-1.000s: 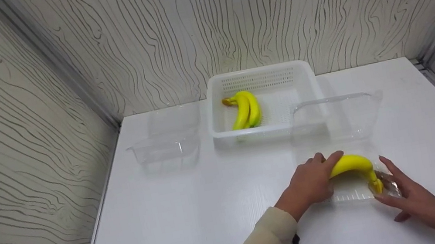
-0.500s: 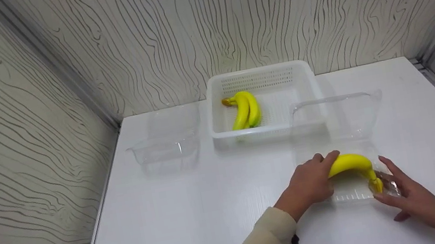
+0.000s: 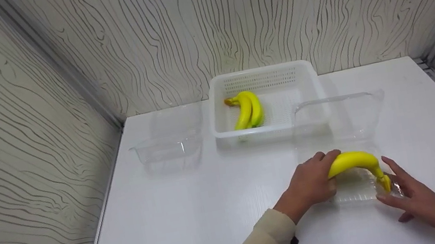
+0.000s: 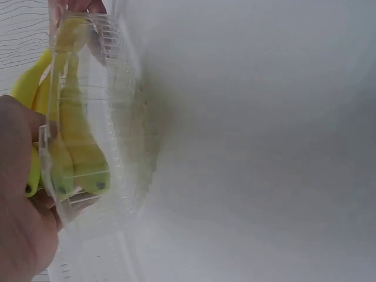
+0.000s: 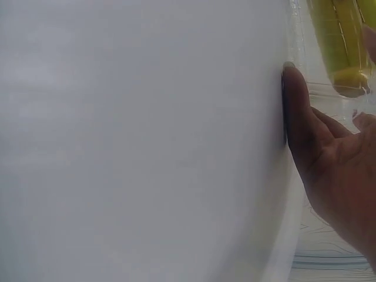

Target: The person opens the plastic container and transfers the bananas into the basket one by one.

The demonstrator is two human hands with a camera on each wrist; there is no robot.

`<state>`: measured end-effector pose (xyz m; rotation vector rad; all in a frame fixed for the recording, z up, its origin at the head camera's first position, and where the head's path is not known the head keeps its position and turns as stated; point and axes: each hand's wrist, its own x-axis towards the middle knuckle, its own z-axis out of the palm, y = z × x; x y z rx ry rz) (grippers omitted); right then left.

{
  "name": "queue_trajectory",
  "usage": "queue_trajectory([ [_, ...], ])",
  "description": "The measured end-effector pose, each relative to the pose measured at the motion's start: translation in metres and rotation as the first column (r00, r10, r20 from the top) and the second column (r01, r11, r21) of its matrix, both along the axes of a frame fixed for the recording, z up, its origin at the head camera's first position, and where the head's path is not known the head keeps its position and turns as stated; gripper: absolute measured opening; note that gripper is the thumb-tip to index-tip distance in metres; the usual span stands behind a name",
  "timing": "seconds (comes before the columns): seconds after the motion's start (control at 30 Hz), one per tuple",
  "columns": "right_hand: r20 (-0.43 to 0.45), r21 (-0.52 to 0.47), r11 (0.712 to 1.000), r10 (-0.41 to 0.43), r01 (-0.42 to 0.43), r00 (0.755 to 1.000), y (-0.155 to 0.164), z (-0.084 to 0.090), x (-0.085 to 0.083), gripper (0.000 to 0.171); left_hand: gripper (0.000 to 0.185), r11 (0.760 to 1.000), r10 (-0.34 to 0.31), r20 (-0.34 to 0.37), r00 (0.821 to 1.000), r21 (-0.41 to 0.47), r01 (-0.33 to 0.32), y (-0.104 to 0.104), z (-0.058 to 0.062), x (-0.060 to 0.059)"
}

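Observation:
A bunch of yellow bananas (image 3: 354, 159) lies in the base of a clear plastic clamshell container (image 3: 356, 197), whose lid (image 3: 338, 117) stands raised behind. My left hand (image 3: 311, 181) grips the bananas' left end, fingers over the top. My right hand (image 3: 420, 198) holds the container's right end, thumb at the front and forefinger at the back, around the stem end. Through the clear wall, the left wrist view shows the greenish tips of the bananas (image 4: 76, 135) near my left palm. In the right wrist view, my right hand (image 5: 338, 164) stays low at the white table.
A white perforated basket (image 3: 271, 127) stands at the back, with another banana bunch (image 3: 248, 110) at its left side. To its left sits a second clear clamshell container (image 3: 169, 150), lid up. Patterned walls (image 3: 168, 37) border the white table (image 3: 173, 226).
The bunch has shifted slightly right, its stem end closer to my right hand. My left hand keeps its grip. The head view has turned a little.

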<state>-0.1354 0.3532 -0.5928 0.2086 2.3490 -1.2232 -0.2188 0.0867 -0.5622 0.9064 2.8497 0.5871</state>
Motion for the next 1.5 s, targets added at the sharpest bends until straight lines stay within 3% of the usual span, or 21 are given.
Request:
queue_trajectory([
  [0.3, -0.056, 0.006, 1.0, -0.002, 0.002, 0.998, 0.001, -0.002, 0.006, 0.105, 0.064, 0.999, 0.015, -0.033, 0.999, 0.052, -0.013, -0.001, 0.004, 0.002],
  [0.57, -0.009, 0.032, 0.999, -0.024, 0.025, 1.0, 0.006, -0.002, 0.004, 0.109, 0.052, 0.993, 0.039, -0.11, 0.993, 0.113, -0.026, -0.002, 0.01, 0.005],
  [0.9, -0.001, 0.053, 0.998, -0.023, 0.023, 1.0, 0.006, -0.001, 0.003, 0.11, 0.051, 0.982, 0.071, -0.103, 0.992, 0.18, -0.051, -0.005, 0.021, 0.009],
  [1.2, -0.022, 0.051, 0.998, -0.021, 0.022, 1.0, 0.012, 0.001, 0.004, 0.11, 0.051, 0.974, 0.077, -0.186, 0.979, 0.222, -0.034, -0.013, 0.023, 0.008],
  [1.5, -0.062, 0.02, 0.999, -0.03, 0.032, 0.998, 0.017, -0.003, 0.008, 0.11, 0.049, 0.94, 0.132, -0.133, 0.982, 0.332, -0.081, -0.03, 0.025, 0.012],
])
